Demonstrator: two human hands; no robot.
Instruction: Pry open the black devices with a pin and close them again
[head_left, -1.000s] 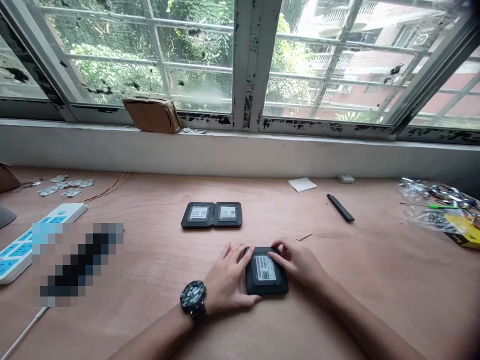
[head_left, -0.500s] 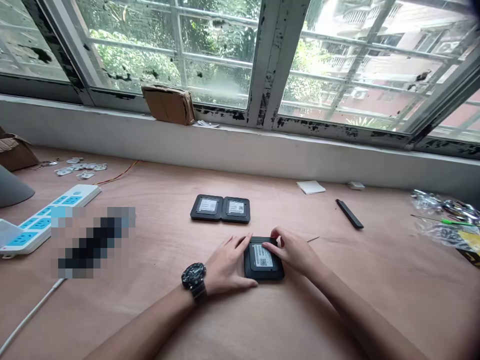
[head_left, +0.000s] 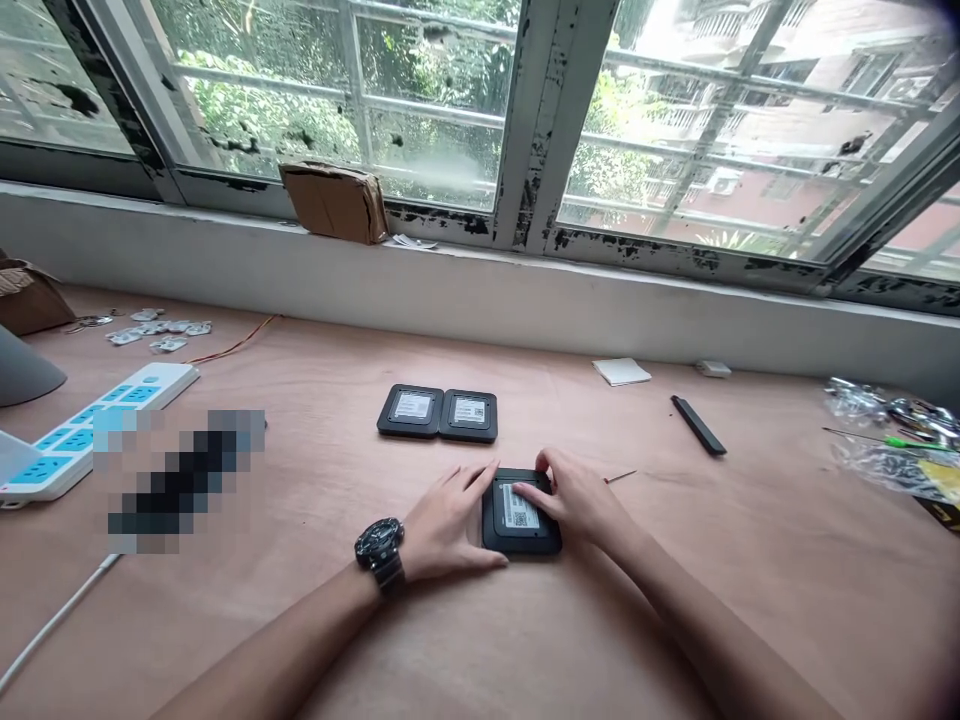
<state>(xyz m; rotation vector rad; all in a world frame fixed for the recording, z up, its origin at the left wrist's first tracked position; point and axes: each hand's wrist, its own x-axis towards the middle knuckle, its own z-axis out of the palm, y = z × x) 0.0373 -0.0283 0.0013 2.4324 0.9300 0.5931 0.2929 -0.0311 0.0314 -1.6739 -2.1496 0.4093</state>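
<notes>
A flat black square case [head_left: 523,543] with rounded corners and a white label lies on the table between my hands. Along its left side rests my left hand [head_left: 448,522], fingers at the far corner and thumb at the near one, gripping that edge. My right hand [head_left: 574,497] holds the right side, its thumb pressed over the label and its other fingers bent round the far right corner. Just beyond are two similar black cases, a left one [head_left: 409,427] and a right one [head_left: 469,430], side by side with labels up. A thin metal shaft [head_left: 622,475] pokes out beside my right hand.
To the left lie a white power strip [head_left: 161,385], a blurred-out dark object [head_left: 184,485] and a white cable [head_left: 64,620]. A black bar [head_left: 697,426] and a white pad [head_left: 621,372] lie to the right. Plastic bags [head_left: 885,465] sit at the far right; a cardboard box [head_left: 330,203] stands on the sill.
The view has shifted slightly. My right thumb has slid a little left across the label; both hands stay on the same case, which remains on the table.
</notes>
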